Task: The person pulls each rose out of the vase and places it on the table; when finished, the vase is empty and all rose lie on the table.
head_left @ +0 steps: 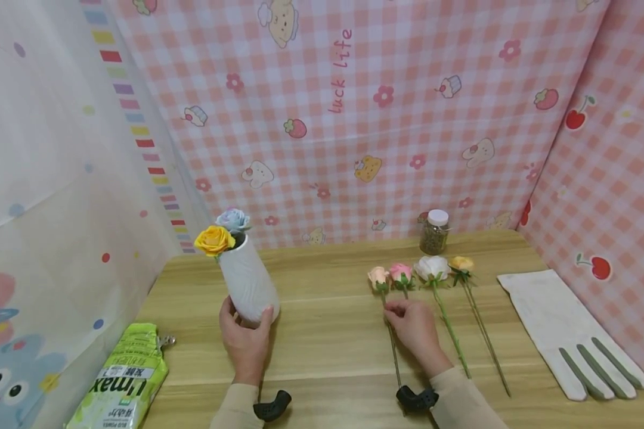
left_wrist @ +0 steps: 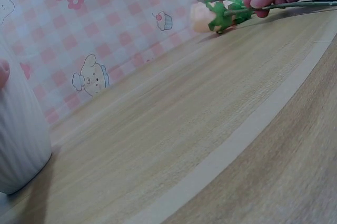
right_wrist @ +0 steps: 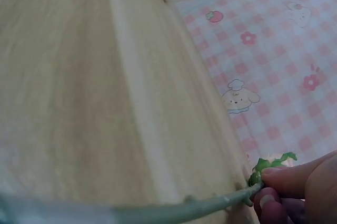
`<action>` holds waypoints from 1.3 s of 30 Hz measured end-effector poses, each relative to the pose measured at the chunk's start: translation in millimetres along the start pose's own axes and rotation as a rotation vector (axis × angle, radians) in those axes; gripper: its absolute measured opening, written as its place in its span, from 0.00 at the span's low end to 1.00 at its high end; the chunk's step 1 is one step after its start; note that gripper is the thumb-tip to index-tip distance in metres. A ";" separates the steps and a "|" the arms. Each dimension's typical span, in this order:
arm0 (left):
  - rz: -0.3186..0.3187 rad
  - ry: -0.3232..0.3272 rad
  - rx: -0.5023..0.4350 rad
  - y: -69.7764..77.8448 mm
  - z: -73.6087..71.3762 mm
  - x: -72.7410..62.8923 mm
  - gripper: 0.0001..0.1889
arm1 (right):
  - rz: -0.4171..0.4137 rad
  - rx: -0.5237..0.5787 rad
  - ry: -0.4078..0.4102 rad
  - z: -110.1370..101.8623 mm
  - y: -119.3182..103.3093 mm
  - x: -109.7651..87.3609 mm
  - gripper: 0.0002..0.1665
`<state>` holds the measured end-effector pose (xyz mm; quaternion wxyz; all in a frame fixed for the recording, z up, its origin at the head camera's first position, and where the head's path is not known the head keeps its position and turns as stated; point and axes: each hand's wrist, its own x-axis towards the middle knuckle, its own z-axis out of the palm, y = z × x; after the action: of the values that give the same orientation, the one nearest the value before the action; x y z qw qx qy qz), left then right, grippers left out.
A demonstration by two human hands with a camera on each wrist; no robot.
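Observation:
My left hand (head_left: 244, 342) grips the lower part of a white ribbed vase (head_left: 249, 279), which leans to the left. A yellow rose (head_left: 214, 240) and a light blue rose (head_left: 233, 220) stick out of its mouth. Between thumb and fingers, my right hand (head_left: 415, 333) pinches the stem of a peach rose (head_left: 378, 278), just below the bloom. That green stem (right_wrist: 174, 212) runs across the bottom of the right wrist view. Beside it lie a pink rose (head_left: 401, 274), its stem partly hidden by my hand, a white rose (head_left: 432, 268) and a yellow-orange rose (head_left: 463, 264).
Behind the roses stands a jar with a white lid (head_left: 436, 233). White gloves with grey-green stripes (head_left: 563, 328) lie at the right. A green bag (head_left: 123, 378) with a metal clip is at the left edge. Checked cloth hangs behind the wooden table (head_left: 322, 357).

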<state>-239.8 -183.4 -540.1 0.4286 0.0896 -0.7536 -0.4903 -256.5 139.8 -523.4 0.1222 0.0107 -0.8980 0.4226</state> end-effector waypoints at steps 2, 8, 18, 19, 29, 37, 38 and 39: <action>-0.001 -0.004 -0.002 -0.3 -0.2 -0.2 0.43 | -0.025 -0.024 0.014 0.9 0.7 -0.6 0.04; 0.001 -0.004 -0.010 -0.1 -0.2 -0.4 0.42 | -0.058 -0.056 0.028 3.0 2.7 -1.0 0.05; 0.002 -0.004 -0.005 0.3 -0.8 -1.2 0.42 | -0.032 -0.046 0.003 2.1 -0.3 -2.8 0.06; 0.002 -0.004 -0.005 0.4 -0.7 -1.1 0.42 | -0.034 -0.044 0.005 2.0 -0.4 -2.8 0.06; -0.012 -0.006 0.000 1.2 -0.4 -1.0 0.42 | -0.038 -0.045 -0.013 1.8 -1.5 -2.5 0.10; 0.010 0.002 0.008 0.6 -0.4 -0.6 0.42 | -0.027 -0.042 -0.067 1.4 -3.8 -3.1 0.12; 0.010 0.002 0.008 0.4 -0.4 -0.5 0.42 | -0.030 -0.045 -0.068 1.6 -3.5 -3.1 0.11; 0.011 0.003 0.008 0.7 -0.3 -0.4 0.42 | -0.032 -0.044 -0.069 1.7 -3.3 -3.1 0.10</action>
<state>-239.2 -183.0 -539.7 0.4319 0.0879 -0.7554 -0.4848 -253.4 136.1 -522.6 0.0982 0.0367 -0.9105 0.4001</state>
